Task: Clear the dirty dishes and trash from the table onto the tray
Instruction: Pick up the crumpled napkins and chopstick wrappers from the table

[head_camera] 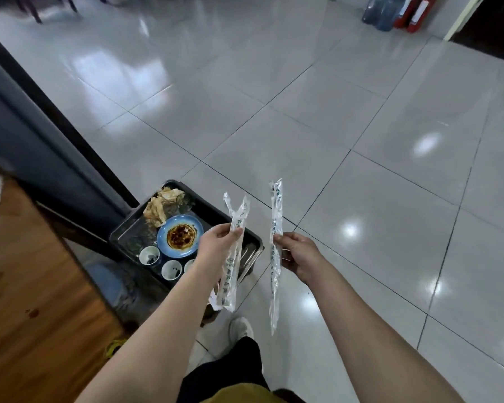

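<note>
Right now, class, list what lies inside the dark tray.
Inside the tray: a blue plate with brown sauce, crumpled trash, two white cups and part of a third cup. The left hand and its plastic wrappers cover the tray's right part; anything there is hidden.

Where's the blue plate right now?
In the head view, lower left: the blue plate sits on the tray, between the crumpled trash behind it and the white cups in front, just left of the left hand.

The left hand (pixel 216 242) and right hand (pixel 300 254) are bare, as are both forearms along their visible length. Black trousers (pixel 230 370), a mustard-yellow garment (pixel 239 395) at the lower edge, and a white shoe (pixel 240 328) are worn.
</note>
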Tool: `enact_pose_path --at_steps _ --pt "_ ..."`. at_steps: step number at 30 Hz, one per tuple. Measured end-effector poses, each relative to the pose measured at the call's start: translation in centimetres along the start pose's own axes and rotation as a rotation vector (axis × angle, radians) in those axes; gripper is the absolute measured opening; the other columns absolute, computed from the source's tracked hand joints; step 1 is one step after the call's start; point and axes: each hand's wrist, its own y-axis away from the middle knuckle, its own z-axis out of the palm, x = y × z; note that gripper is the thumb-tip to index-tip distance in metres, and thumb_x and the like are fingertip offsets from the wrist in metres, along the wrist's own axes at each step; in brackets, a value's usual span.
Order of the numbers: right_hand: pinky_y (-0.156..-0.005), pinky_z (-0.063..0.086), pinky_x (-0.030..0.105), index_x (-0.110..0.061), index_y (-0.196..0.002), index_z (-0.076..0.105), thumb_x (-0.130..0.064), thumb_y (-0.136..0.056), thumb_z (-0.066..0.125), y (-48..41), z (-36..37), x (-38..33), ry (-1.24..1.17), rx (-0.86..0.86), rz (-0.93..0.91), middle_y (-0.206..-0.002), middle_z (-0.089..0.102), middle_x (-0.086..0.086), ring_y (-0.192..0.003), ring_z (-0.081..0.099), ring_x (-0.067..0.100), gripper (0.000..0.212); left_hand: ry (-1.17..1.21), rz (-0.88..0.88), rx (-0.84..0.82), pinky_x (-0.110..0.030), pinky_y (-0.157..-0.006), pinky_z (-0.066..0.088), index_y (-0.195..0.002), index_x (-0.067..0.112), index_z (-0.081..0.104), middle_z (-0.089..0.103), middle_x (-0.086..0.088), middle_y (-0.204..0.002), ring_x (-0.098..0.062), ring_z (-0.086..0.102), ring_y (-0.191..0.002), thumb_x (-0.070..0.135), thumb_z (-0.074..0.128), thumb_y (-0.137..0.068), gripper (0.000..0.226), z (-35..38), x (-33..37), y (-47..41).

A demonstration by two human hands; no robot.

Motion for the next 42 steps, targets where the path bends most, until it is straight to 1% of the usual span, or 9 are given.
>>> enact_pose_path --at_steps 4,10,15,19,24,29,33,38,42 --pt "-0.070 0.049 0.033 -0.011 -0.083 0.060 -0.009 -0.088 0.066 -2.5 2.5 -2.5 0.062 -0.063 0.017 -0.063 0.066 0.001 -0.063 0.060 0.019 0.008 0.027 -0.015 0.036 -0.044 -0.099 0.048 -0.119 0.009 0.064 0.069 -0.006 -0.109 -0.026 0.063 -0.105 0.022 0.069 -0.088 0.034 -1.2 1.2 -2.9" --pt "-0.061 0.047 0.032 -0.007 -0.086 0.057 -0.005 -0.090 0.063 -5.0 5.6 -4.3 0.169 -0.146 0.050 -0.072 0.061 0.009 -0.062 0.056 0.022 0.007 0.108 -0.041 0.079 -0.040 -0.097 0.048 -0.119 0.011 0.065 0.070 -0.001 -0.105 -0.023 0.063 -0.105 0.022 0.068 -0.089 0.032 -3.5 1.8 -5.1" --pt "-0.048 0.048 0.025 -0.006 -0.092 0.057 -0.003 -0.090 0.061 -7.1 8.1 -4.8 0.275 -0.206 0.090 -0.073 0.062 0.009 -0.060 0.058 0.020 0.006 0.214 -0.082 0.122 -0.047 -0.099 0.048 -0.110 0.018 0.067 0.070 -0.003 -0.110 -0.023 0.064 -0.106 0.027 0.068 -0.089 0.023 -5.4 0.5 -6.3" --pt "-0.044 0.047 0.023 -0.005 -0.092 0.057 -0.001 -0.089 0.062 -9.2 9.5 -4.7 0.329 -0.247 0.130 -0.073 0.063 0.010 -0.058 0.057 0.020 0.007 0.308 -0.122 0.176 -0.044 -0.101 0.046 -0.121 0.016 0.061 0.066 -0.001 -0.115 -0.022 0.060 -0.110 0.027 0.067 -0.090 0.033 -5.7 -0.4 -6.9" --pt "-0.056 0.039 0.028 -0.009 -0.092 0.060 -0.007 -0.087 0.066 -12.8 10.6 -5.0 0.502 -0.303 0.144 -0.072 0.062 0.008 -0.059 0.051 0.021 0.008 0.355 -0.156 0.263 -0.026 -0.075 0.045 -0.099 0.019 0.061 0.064 0.009 -0.096 -0.008 0.058 -0.090 0.017 0.061 -0.094 0.005 -5.1 -1.3 -8.8" --pt "-0.049 0.038 0.022 -0.014 -0.086 0.059 -0.010 -0.088 0.067 -16.9 10.6 -5.9 0.632 -0.365 0.177 -0.068 0.061 0.003 -0.053 0.050 0.015 0.009 0.461 -0.225 0.389 -0.034 -0.089 0.048 -0.117 0.005 0.062 0.067 -0.002 -0.100 -0.019 0.061 -0.094 0.014 0.062 -0.093 0.025 -4.4 -2.1 -10.7" --pt "-0.051 0.037 0.021 -0.016 -0.078 0.058 -0.008 -0.087 0.068 -20.7 10.9 -6.4 0.725 -0.421 0.211 -0.070 0.059 0.001 -0.055 0.049 0.011 0.015 0.609 -0.280 0.505 -0.023 -0.059 0.048 -0.111 0.003 0.061 0.063 -0.001 -0.080 -0.012 0.059 -0.072 0.008 0.058 -0.094 0.018 -3.0 -3.0 -13.1" --pt "-0.055 0.034 0.024 -0.017 -0.077 0.061 -0.011 -0.086 0.070 -25.0 12.2 -5.7 0.824 -0.454 0.237 -0.073 0.055 0.003 -0.059 0.043 0.014 0.014 0.805 -0.324 0.609 -0.023 -0.059 0.049 -0.093 0.013 0.063 0.065 0.003 -0.073 -0.008 0.060 -0.065 0.003 0.059 -0.091 0.010 -1.2 -4.0 -16.4" --pt "-0.059 0.038 0.025 -0.018 -0.082 0.063 -0.011 -0.087 0.068 -27.6 12.7 -4.6 0.869 -0.483 0.249 -0.084 0.060 0.006 -0.075 0.050 0.018 0.010 0.871 -0.341 0.647 -0.023 -0.061 0.050 -0.093 0.014 0.062 0.068 0.003 -0.073 -0.005 0.064 -0.060 0.002 0.062 -0.090 0.013 -0.6 -5.1 -18.7"
